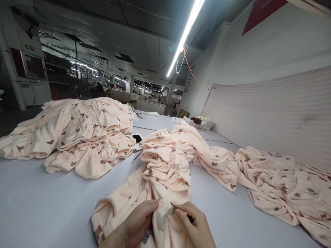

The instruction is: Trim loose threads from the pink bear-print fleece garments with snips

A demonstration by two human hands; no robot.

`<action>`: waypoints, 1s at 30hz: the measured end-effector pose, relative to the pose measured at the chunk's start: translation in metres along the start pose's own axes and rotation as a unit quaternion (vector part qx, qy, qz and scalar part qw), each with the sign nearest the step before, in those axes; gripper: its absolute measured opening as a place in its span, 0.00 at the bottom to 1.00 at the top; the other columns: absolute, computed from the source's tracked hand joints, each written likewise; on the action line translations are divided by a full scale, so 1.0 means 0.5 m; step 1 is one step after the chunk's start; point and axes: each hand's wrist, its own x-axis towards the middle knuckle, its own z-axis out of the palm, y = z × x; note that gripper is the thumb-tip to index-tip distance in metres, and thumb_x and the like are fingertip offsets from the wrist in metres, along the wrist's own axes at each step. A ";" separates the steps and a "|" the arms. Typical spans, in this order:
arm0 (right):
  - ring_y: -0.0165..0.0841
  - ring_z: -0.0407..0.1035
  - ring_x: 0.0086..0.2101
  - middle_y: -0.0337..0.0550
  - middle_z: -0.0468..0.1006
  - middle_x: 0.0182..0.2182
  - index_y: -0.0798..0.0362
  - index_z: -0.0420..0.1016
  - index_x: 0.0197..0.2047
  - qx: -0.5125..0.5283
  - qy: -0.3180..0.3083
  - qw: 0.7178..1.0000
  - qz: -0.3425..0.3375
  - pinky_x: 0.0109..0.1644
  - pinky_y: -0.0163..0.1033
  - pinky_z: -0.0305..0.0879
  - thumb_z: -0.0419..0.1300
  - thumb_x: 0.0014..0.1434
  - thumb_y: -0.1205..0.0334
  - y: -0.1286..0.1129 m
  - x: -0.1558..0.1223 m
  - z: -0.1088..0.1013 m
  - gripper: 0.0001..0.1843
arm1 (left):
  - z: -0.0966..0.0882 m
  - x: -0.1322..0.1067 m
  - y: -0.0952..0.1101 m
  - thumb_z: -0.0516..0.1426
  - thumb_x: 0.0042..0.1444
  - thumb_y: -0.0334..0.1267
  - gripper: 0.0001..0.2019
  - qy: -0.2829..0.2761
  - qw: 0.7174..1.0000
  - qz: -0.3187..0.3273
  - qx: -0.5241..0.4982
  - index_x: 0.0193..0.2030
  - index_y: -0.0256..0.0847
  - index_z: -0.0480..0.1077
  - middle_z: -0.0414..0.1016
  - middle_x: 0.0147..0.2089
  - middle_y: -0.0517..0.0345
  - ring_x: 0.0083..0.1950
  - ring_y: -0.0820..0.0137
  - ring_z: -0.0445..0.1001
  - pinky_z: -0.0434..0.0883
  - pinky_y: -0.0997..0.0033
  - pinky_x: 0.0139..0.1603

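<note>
The garment (pixel 165 168) lies bunched on the table (pixel 38 206), its long axis running from the hands away toward the far side. At its near end, the left hand (pixel 138 225) pinches a fold between thumb and fingers. The right hand (pixel 195 225) has its fingers pressed together around a small dark tool (pixel 190 217). Heaps (pixel 77 131) of the same cloth lie on either side.

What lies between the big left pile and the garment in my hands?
Head view: a thin red pen and a dark phone on the white table, between pile and garment.
</note>
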 end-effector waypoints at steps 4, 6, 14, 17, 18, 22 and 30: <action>0.34 0.75 0.36 0.42 0.80 0.35 0.47 0.78 0.42 -0.066 0.021 0.997 -0.017 0.39 0.31 0.69 0.57 0.60 0.52 -0.005 -0.013 -0.005 0.13 | 0.007 -0.001 -0.001 0.56 0.57 0.38 0.11 0.000 1.000 0.002 0.023 0.40 0.33 0.76 0.80 0.32 0.54 0.37 0.65 0.75 0.68 0.70 0.42; 0.34 0.75 0.37 0.42 0.79 0.38 0.46 0.76 0.47 -0.129 0.024 0.991 -0.042 0.40 0.32 0.70 0.57 0.60 0.53 -0.012 -0.022 -0.002 0.14 | 0.012 -0.001 -0.001 0.56 0.56 0.39 0.11 -0.008 0.999 -0.003 0.036 0.39 0.33 0.76 0.79 0.31 0.54 0.34 0.67 0.74 0.67 0.73 0.37; 0.34 0.75 0.36 0.41 0.79 0.37 0.46 0.71 0.51 -0.130 0.101 0.986 0.005 0.38 0.33 0.71 0.59 0.56 0.52 -0.012 -0.018 0.005 0.19 | 0.032 -0.011 0.013 0.55 0.55 0.37 0.10 -0.062 0.994 -0.015 0.086 0.38 0.35 0.74 0.75 0.29 0.57 0.33 0.68 0.73 0.66 0.70 0.43; 0.32 0.72 0.30 0.37 0.76 0.29 0.49 0.74 0.39 -0.096 0.076 0.992 0.006 0.33 0.32 0.68 0.58 0.56 0.57 0.003 -0.008 0.007 0.09 | 0.023 -0.014 0.003 0.56 0.50 0.34 0.11 -0.052 0.973 0.020 0.224 0.42 0.38 0.72 0.71 0.30 0.60 0.37 0.68 0.72 0.65 0.69 0.46; 0.31 0.71 0.28 0.36 0.74 0.25 0.50 0.72 0.32 -0.093 0.063 0.994 -0.003 0.31 0.31 0.66 0.55 0.57 0.61 0.008 -0.009 0.007 0.05 | 0.016 -0.015 -0.003 0.56 0.48 0.32 0.13 -0.020 0.949 0.057 0.309 0.43 0.39 0.70 0.70 0.31 0.61 0.37 0.67 0.70 0.65 0.70 0.44; 0.30 0.67 0.24 0.35 0.72 0.25 0.49 0.67 0.31 -0.187 0.116 0.974 -0.042 0.29 0.31 0.61 0.50 0.52 0.69 0.021 -0.039 0.010 0.08 | -0.016 -0.018 -0.039 0.51 0.45 0.26 0.13 0.170 0.736 0.210 0.620 0.38 0.41 0.64 0.65 0.31 0.60 0.35 0.65 0.66 0.62 0.67 0.37; 0.30 0.74 0.32 0.36 0.77 0.33 0.44 0.74 0.42 -0.133 0.034 0.990 -0.030 0.34 0.29 0.68 0.56 0.56 0.58 -0.033 -0.072 0.005 0.10 | -0.035 -0.034 -0.077 0.46 0.46 0.19 0.14 0.165 0.569 0.406 0.696 0.32 0.45 0.53 0.59 0.30 0.61 0.31 0.68 0.63 0.62 0.72 0.31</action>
